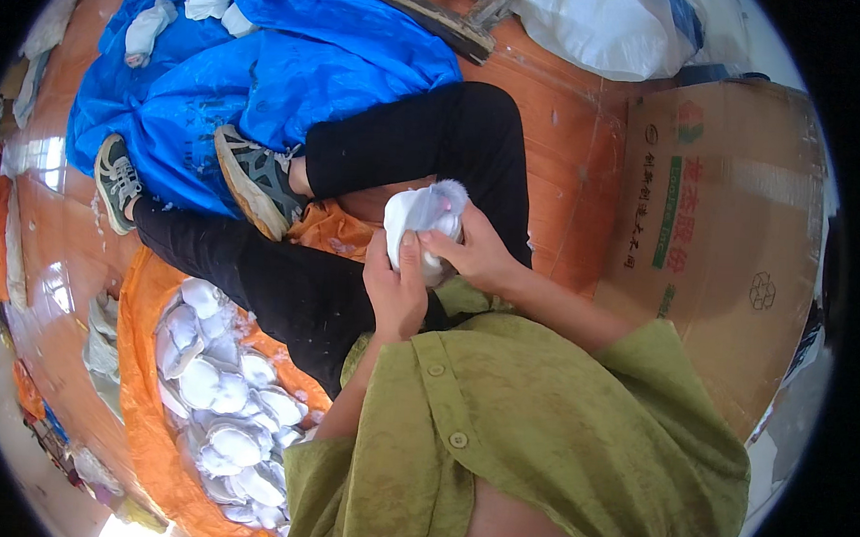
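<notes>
1. In the head view, we judge the step in hand to be working a soft white-and-grey piece (415, 213) with the fingers; the next move seems to call for steady support from both hands while the thumbs shift or press.
2. The piece is between our left hand (397, 294) and right hand (480, 251), touching both, its fuzzy grey end at the far right, above our lap.
3. Both our hands are curled partly closed around its near part, thumbs on the near face; we cannot tell how the hidden fingers sit.
4. Near left, an orange sack (145, 353) holds many loose white pieces (227, 441); a cardboard box (720, 222) stands right.
</notes>
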A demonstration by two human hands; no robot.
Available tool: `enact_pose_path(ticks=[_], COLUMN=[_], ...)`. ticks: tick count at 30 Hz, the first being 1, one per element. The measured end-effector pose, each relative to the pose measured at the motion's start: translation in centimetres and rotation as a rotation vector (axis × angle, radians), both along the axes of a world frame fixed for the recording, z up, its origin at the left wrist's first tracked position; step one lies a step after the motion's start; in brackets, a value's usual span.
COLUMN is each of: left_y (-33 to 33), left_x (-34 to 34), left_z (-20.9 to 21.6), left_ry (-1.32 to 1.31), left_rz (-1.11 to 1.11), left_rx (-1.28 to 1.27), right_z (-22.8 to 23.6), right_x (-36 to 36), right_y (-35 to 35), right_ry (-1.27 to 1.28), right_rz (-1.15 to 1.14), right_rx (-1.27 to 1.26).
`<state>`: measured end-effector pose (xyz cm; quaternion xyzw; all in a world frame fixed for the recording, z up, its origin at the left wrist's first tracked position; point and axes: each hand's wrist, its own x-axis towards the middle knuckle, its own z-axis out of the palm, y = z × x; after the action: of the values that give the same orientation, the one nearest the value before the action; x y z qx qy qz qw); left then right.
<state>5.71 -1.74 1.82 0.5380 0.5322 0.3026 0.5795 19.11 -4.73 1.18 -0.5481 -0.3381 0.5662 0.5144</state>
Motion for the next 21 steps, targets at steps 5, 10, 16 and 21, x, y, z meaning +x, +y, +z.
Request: enact_pose_path(ticks=[5, 10, 16, 21], left_y=[0.6, 1.0, 0.2, 0.7], left_x=[0.8, 0.1, 0.3, -0.4], left_z=[-1.2, 0.1, -0.7, -0.4], left_ry=[-0.014, -0.075, -0.504, -0.569], left_rz=[0.116, 0.021, 0.215, 0.168], left_rx=[0.245, -0.089, -0.560, -0.551], right_z=[-0.6, -0.4, -0.7, -0.3], right_x=[-0.9, -1.6, -1.9, -2.2], right_y=[-0.2, -0.3, -0.8, -0.8], right_ry=[-0.300, -0.368, -0.256, -0.051], right_rz=[-0.054, -0.102, -0.129, -0.139], right_rx=[0.076, 0.069, 0.088, 0.121])
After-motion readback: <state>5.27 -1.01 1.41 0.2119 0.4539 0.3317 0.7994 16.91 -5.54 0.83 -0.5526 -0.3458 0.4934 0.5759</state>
